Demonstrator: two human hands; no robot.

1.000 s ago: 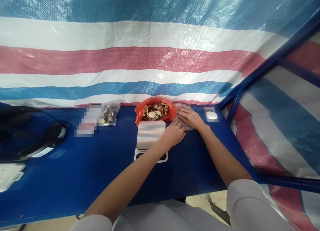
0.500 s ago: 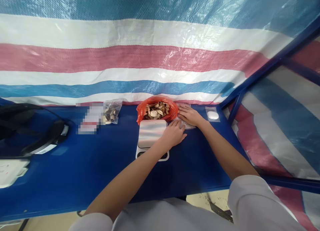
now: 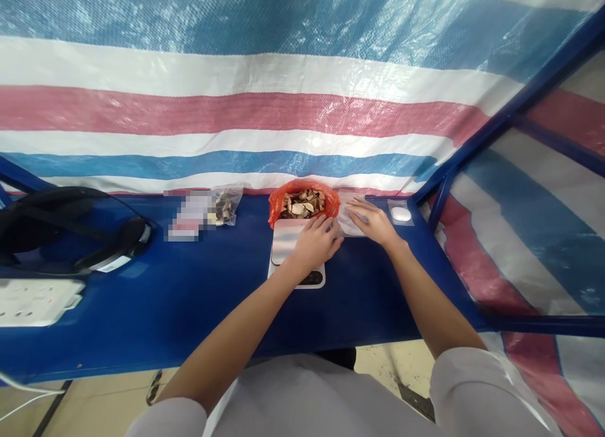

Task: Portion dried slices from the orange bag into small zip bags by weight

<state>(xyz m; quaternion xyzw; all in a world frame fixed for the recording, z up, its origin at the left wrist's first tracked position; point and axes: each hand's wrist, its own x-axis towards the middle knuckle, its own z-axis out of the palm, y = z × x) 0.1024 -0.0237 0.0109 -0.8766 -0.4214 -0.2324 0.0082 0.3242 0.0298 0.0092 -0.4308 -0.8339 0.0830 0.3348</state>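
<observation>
Lying flat on the blue surface (image 3: 212, 285), just right of the red bag (image 3: 275, 203): a clear plastic bag (image 3: 350, 227), thin, whitish with glare, partly hidden by the right hand (image 3: 375, 224).

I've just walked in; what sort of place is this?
Probably a makeshift work booth, though I can't tell what building it's in. Striped plastic sheeting hangs behind a blue table, which holds a small scale and an open red bag.

Showing glossy woven plastic on sheeting (image 3: 265, 112) at twelve o'clock, crinkled plastic on the red bag (image 3: 275, 205), reflective metal on the scale plate (image 3: 283, 243).
</observation>
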